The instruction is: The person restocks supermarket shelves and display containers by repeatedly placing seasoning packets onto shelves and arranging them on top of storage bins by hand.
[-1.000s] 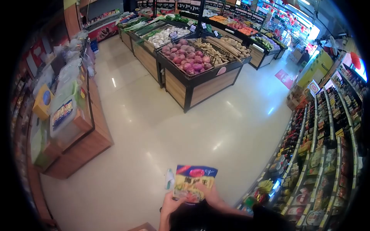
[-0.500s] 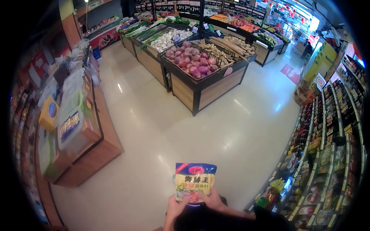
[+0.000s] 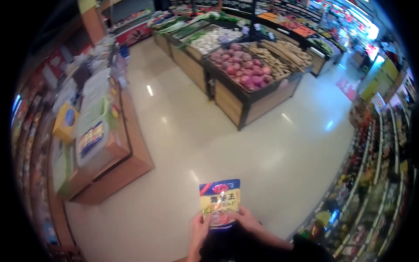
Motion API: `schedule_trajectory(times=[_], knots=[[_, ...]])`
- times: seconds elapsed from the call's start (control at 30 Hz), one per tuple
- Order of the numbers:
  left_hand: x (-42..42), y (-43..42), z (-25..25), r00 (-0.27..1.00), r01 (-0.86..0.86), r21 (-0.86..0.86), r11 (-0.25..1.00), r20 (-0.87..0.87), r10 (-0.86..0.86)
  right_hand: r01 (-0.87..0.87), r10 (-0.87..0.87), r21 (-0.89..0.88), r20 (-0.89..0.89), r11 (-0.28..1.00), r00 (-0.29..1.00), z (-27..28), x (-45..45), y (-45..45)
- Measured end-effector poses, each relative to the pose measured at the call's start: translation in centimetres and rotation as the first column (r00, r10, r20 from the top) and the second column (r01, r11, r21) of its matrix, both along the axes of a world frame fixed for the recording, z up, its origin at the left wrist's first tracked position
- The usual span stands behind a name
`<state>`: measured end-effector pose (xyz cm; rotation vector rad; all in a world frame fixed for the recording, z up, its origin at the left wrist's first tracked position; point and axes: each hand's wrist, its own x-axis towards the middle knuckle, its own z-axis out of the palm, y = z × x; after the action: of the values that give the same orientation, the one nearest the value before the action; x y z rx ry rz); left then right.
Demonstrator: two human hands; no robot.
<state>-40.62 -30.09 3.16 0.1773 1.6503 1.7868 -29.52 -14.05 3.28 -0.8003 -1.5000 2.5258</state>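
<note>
A blue and yellow seasoning packet [image 3: 219,198] is held upright at the lower middle of the head view, its printed front turned toward me. My left hand [image 3: 200,229] grips the lower left edge, thumb on the front. On the lower right edge, my right hand [image 3: 246,219] pinches the packet in the same way. The fingers behind it are hidden. Dark clothing shows below the packet.
Ahead stands a wood-sided produce stand [image 3: 222,94] with onions [image 3: 244,67], garlic [image 3: 216,40] and root vegetables. To the left is a wooden counter [image 3: 139,153] bearing plastic bins and a yellow box [image 3: 66,122]. Shelves of packaged goods [image 3: 362,192] line the right side.
The view has turned and tilted slightly, so the stand and counter sit further right. Both hands still hold the packet, which appears a little higher and tipped slightly.
</note>
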Motion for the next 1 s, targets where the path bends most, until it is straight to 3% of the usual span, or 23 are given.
schedule_trajectory(times=[0.1,0.2,0.3,0.43,0.53,0.63,0.7,0.8,1.0], knots=[[-2.8,0.2,-0.3,0.997,-0.073,0.0,0.997,-0.02,0.073,0.063,-0.067,-0.066,-0.057,0.996,0.996,-2.0,-3.9,-0.1],[-4.0,-1.1,-2.4,0.992,-0.129,-0.009,0.992,-0.008,0.129,0.018,-0.018,-0.016,-0.046,1.0,0.999,-3.4,-6.7,-0.3],[-6.0,-2.6,-1.5,0.987,-0.14,-0.018,0.99,-0.079,0.138,-0.106,0.106,-0.019,-0.014,0.994,0.994,-3.2,-10.7,-1.1],[-7.3,-4.1,-1.8,0.954,-0.29,-0.029,0.957,-0.089,0.287,-0.247,0.249,-0.056,0.047,0.967,0.967,-5.5,-14.6,-2.1],[-8.3,-5.9,-2.6,0.925,-0.378,-0.043,0.925,-0.055,0.375,-0.401,0.414,-0.235,0.006,0.886,0.91,-6.1,-17.2,-2.9],[-10.1,-7.9,-3.2,0.908,-0.418,-0.05,0.907,-0.027,0.417,-0.317,0.38,-0.558,-0.003,0.767,0.925,-6.3,-19.2,-3.9],[-11.5,-8.9,-4.2,0.896,-0.443,-0.074,0.894,-0.066,0.439,-0.335,0.38,-0.592,-0.053,0.733,0.924,-7.7,-20.2,-4.4],[-14.2,-10.5,-5.6,0.882,-0.456,0.058,0.888,0.163,0.443,-0.387,0.392,-0.514,-0.105,0.766,0.914,-8.8,-21.4,-5.5],[-20.1,-15.4,-4.4,0.906,-0.422,0.016,0.906,0.05,0.421,-0.254,0.259,-0.361,-0.036,0.897,0.965,-8.4,-26.9,-11.5]])
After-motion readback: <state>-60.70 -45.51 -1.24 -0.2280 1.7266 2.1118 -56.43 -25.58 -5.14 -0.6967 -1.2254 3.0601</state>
